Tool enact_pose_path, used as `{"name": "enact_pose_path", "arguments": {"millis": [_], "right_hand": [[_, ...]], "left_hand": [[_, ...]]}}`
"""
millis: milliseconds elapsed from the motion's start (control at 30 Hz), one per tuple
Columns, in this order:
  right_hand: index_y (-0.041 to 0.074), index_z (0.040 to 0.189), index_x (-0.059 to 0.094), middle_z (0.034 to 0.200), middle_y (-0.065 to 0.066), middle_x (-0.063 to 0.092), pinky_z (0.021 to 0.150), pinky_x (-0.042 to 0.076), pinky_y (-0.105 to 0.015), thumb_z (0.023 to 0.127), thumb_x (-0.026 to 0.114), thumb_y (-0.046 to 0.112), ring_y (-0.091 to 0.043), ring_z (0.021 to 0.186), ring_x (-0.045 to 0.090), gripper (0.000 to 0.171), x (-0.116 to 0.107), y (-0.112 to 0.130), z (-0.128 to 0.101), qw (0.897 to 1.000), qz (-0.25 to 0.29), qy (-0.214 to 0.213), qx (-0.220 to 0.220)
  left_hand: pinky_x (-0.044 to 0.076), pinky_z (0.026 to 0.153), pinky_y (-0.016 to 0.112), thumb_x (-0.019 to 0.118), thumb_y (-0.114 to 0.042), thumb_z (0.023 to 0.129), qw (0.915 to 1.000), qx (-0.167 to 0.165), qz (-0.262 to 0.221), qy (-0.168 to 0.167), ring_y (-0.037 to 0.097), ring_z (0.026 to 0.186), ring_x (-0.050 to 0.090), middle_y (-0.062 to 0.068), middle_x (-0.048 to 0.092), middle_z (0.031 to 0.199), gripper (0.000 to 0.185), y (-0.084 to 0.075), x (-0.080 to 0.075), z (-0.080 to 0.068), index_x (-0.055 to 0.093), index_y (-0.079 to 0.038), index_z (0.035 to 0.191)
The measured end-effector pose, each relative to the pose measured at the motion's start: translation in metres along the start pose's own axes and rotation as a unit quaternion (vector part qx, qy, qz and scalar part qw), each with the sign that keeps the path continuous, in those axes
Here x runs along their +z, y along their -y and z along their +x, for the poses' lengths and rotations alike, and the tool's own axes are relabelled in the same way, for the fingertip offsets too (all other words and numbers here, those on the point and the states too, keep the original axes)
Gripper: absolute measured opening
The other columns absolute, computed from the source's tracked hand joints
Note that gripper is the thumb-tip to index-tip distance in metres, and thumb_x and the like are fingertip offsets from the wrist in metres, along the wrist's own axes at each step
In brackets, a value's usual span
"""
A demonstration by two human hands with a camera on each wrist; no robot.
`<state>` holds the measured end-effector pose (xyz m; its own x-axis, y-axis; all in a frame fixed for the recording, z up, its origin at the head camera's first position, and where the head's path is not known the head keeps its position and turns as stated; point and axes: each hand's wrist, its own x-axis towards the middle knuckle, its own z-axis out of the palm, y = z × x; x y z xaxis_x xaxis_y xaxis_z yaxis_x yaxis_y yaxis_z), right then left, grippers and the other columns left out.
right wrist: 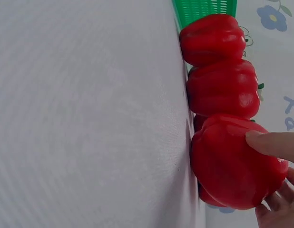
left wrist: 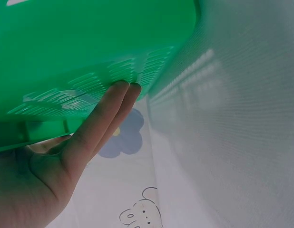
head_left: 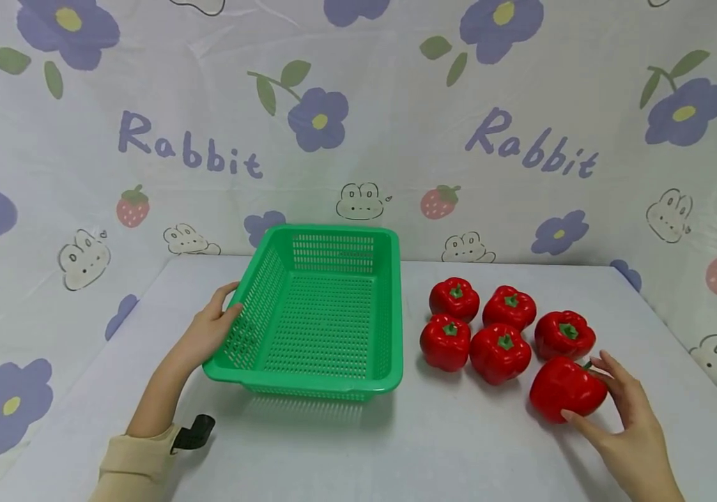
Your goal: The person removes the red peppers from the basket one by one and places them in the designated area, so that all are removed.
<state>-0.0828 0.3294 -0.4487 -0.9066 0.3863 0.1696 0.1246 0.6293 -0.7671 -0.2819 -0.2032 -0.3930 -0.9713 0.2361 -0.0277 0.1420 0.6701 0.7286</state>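
Beside glossy lobed peppers (head_left: 499, 352), fingers (head_left: 615, 373) curl round one (head_left: 566, 389).

A white table (head_left: 345, 446) stands before a cloth backdrop (head_left: 396, 104) printed with purple flowers, strawberries, rabbits and the word "Rabbit". A green perforated basket (head_left: 317, 314) sits at centre, its left rim touched by the left hand (head_left: 210, 328). To its right lie six red bell peppers; the right hand (head_left: 628, 418) curls around the nearest pepper (head_left: 566, 388), tipped on its side.
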Motion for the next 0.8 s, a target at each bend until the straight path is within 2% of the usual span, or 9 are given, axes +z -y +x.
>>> {"name": "enact_pose_path", "arguments": {"millis": [133, 267, 433, 467, 533, 600, 667, 733, 800], "right_hand": [[0.018, 0.157, 0.018, 0.155, -0.023, 0.018, 0.107, 0.024, -0.065, 0.082, 0.077, 0.007, -0.046, 0.139, 0.020, 0.096, -0.001, 0.000, -0.001, 1.000, -0.002, 0.007, -0.013], [0.025, 0.158, 0.009, 0.153, -0.023, 0.017, 0.111, 0.020, -0.061, 0.082, 0.076, 0.003, -0.034, 0.147, 0.019, 0.103, 0.001, -0.001, -0.003, 1.000, 0.009, 0.000, -0.019], [0.035, 0.157, 0.004, 0.146, -0.018, 0.032, 0.117, 0.017, -0.016, 0.071, 0.080, -0.009, 0.013, 0.136, 0.022, 0.122, 0.003, 0.001, -0.002, 0.992, -0.037, -0.058, -0.105], [0.034, 0.157, 0.005, 0.145, -0.018, 0.034, 0.113, 0.016, -0.010, 0.068, 0.081, -0.010, 0.010, 0.136, 0.024, 0.125, 0.003, 0.002, -0.001, 0.989, -0.050, -0.062, -0.121], [0.032, 0.157, 0.006, 0.144, -0.019, 0.036, 0.113, 0.025, -0.015, 0.064, 0.083, -0.011, -0.004, 0.139, 0.029, 0.128, 0.002, 0.005, -0.001, 0.985, -0.074, -0.062, -0.142], [0.030, 0.158, 0.006, 0.143, -0.022, 0.036, 0.111, 0.037, -0.040, 0.063, 0.085, -0.008, -0.025, 0.138, 0.034, 0.129, 0.001, 0.008, -0.002, 0.985, -0.083, -0.048, -0.146], [0.028, 0.158, 0.009, 0.142, -0.023, 0.036, 0.096, 0.039, -0.064, 0.063, 0.088, -0.003, -0.044, 0.128, 0.036, 0.127, 0.001, 0.010, -0.004, 0.985, -0.089, -0.033, -0.141], [0.024, 0.157, 0.016, 0.139, -0.023, 0.037, 0.085, 0.041, -0.070, 0.064, 0.089, 0.001, -0.042, 0.125, 0.037, 0.120, 0.001, 0.010, -0.004, 0.986, -0.090, -0.025, -0.141], [0.021, 0.154, 0.027, 0.137, -0.019, 0.039, 0.094, 0.048, -0.055, 0.066, 0.089, 0.006, -0.028, 0.127, 0.037, 0.109, 0.000, 0.009, -0.005, 0.984, -0.096, -0.023, -0.145]], "left_hand": [[0.046, 0.072, 0.032, 0.031, -0.039, 0.106, 1.0000, -0.001, -0.003, 0.002, 0.027, 0.090, 0.063, 0.032, 0.051, 0.135, 0.059, 0.000, 0.001, 0.000, 0.011, -0.016, 0.157], [0.046, 0.071, 0.032, 0.031, -0.038, 0.106, 1.0000, -0.001, -0.005, 0.003, 0.026, 0.087, 0.063, 0.032, 0.052, 0.133, 0.059, -0.001, 0.001, 0.000, 0.011, -0.016, 0.157], [0.047, 0.071, 0.032, 0.031, -0.038, 0.107, 1.0000, 0.001, -0.002, 0.004, 0.025, 0.085, 0.063, 0.032, 0.055, 0.128, 0.059, -0.001, 0.000, 0.001, 0.011, -0.016, 0.157], [0.047, 0.072, 0.033, 0.031, -0.038, 0.107, 1.0000, 0.001, -0.001, 0.004, 0.027, 0.087, 0.063, 0.033, 0.054, 0.129, 0.059, -0.001, 0.000, 0.001, 0.012, -0.016, 0.157], [0.048, 0.076, 0.037, 0.030, -0.038, 0.107, 1.0000, 0.002, 0.003, 0.004, 0.031, 0.095, 0.063, 0.033, 0.051, 0.134, 0.059, -0.002, 0.000, 0.001, 0.011, -0.015, 0.157], [0.048, 0.080, 0.041, 0.030, -0.038, 0.107, 1.0000, 0.003, 0.004, 0.005, 0.035, 0.103, 0.062, 0.034, 0.048, 0.138, 0.059, -0.002, 0.001, 0.000, 0.011, -0.015, 0.157], [0.047, 0.084, 0.045, 0.030, -0.038, 0.107, 1.0000, 0.004, 0.005, 0.006, 0.039, 0.111, 0.058, 0.034, 0.043, 0.143, 0.059, -0.003, 0.001, -0.002, 0.011, -0.014, 0.157], [0.046, 0.085, 0.045, 0.030, -0.039, 0.107, 1.0000, 0.004, 0.004, 0.006, 0.040, 0.113, 0.058, 0.034, 0.043, 0.143, 0.059, -0.003, 0.001, -0.002, 0.010, -0.015, 0.157], [0.047, 0.084, 0.045, 0.030, -0.039, 0.107, 1.0000, 0.003, 0.004, 0.004, 0.039, 0.110, 0.059, 0.034, 0.044, 0.142, 0.059, -0.003, 0.001, -0.002, 0.011, -0.015, 0.158]]}}
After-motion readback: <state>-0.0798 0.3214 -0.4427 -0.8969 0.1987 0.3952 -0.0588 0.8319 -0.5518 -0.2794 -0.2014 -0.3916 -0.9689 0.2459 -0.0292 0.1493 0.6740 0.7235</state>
